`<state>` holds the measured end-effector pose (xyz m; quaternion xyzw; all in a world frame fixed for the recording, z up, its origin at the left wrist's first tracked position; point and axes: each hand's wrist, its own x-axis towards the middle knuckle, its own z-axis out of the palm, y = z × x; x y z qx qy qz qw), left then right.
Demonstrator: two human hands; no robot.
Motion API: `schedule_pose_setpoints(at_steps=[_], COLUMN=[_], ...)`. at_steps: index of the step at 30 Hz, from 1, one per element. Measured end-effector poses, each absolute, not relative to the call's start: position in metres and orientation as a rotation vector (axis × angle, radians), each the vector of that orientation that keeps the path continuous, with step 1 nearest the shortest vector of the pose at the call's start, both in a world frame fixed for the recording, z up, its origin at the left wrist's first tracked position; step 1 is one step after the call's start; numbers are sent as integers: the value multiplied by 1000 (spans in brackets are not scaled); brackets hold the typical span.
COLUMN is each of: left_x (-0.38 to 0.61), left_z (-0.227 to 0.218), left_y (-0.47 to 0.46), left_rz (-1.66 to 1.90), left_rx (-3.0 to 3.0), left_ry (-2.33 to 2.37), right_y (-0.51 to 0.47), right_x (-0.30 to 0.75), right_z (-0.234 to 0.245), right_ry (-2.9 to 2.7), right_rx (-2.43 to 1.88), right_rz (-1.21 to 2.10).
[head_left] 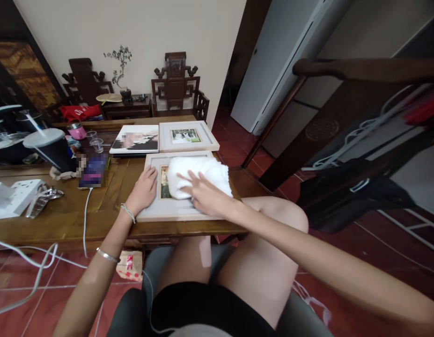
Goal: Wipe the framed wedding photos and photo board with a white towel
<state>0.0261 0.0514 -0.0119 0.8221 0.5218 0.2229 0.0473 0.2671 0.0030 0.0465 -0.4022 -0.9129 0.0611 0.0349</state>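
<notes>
A light wooden picture frame (188, 217) lies flat at the table's near edge, with a small photo (165, 181) in its mount. My left hand (145, 187) rests on the frame's left border, its fingers laid out flat. My right hand (204, 193) presses on a white fluffy cloth (215, 171) with spread fingers. The cloth covers the frame's middle and right side and hides part of the photo. Behind it lie another framed photo (185, 135) and, to its left, a white-edged picture panel (134, 139).
To the left stand a black lidded cup (50, 150) with a straw, a pink cup (76, 131), a phone (93, 171) on a white cable, clear plastic cups (96, 144) and a white power strip (22, 196). A dark wooden chair (315, 121) rises on the right.
</notes>
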Motion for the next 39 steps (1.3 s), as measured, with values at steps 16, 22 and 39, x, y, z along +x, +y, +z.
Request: schedule_pose_setpoints(at_steps=[16,22,39], left_x=[28,27,36], left_z=[-12,-11,9], left_y=[50,50,36], left_rz=[712,721,1046], left_rx=[2472,2460,2269], left_ry=[1601,1593,1497], right_y=[-6,-52,73], right_x=[256,256,192], right_z=[80,113,51], right_ry=[-3044,-3138,-2874], right_rx=[-1315,-1163,-1258], right_rz=[306,561,-195])
